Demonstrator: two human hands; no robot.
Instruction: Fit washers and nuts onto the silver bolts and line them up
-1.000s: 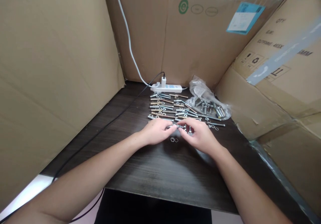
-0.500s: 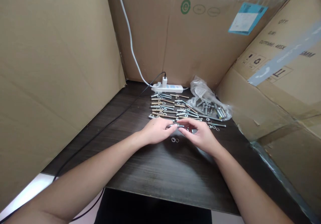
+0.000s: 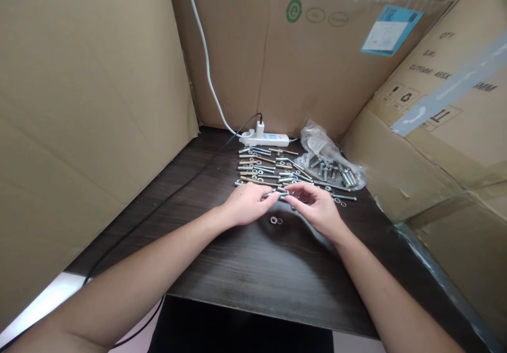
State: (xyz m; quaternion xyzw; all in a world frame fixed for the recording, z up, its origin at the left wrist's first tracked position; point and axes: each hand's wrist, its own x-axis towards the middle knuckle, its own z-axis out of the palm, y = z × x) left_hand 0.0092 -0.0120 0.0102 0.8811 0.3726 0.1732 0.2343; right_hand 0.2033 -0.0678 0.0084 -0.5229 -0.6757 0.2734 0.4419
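A silvery bolt lies crosswise between my two hands, just above the dark table. Its left part is gripped by my left hand, thumb on the near side. My right hand closes thumb and fingertips around the bolt's right end; whether a small part sits in that pinch I cannot make out. Below the hands, a hex nut and a thin ring washer lie side by side on the table. Another small metal piece shows under my right fingers, partly hidden.
Rows of bolts, sleeves, nuts and washers spread behind my hands. A clear plastic bag with more bolts lies at back right. A white power strip and black cable are farther back. Cardboard walls enclose the table.
My right fingertips have come together on the bolt's right end, where they were more apart before. The left hand has barely moved.
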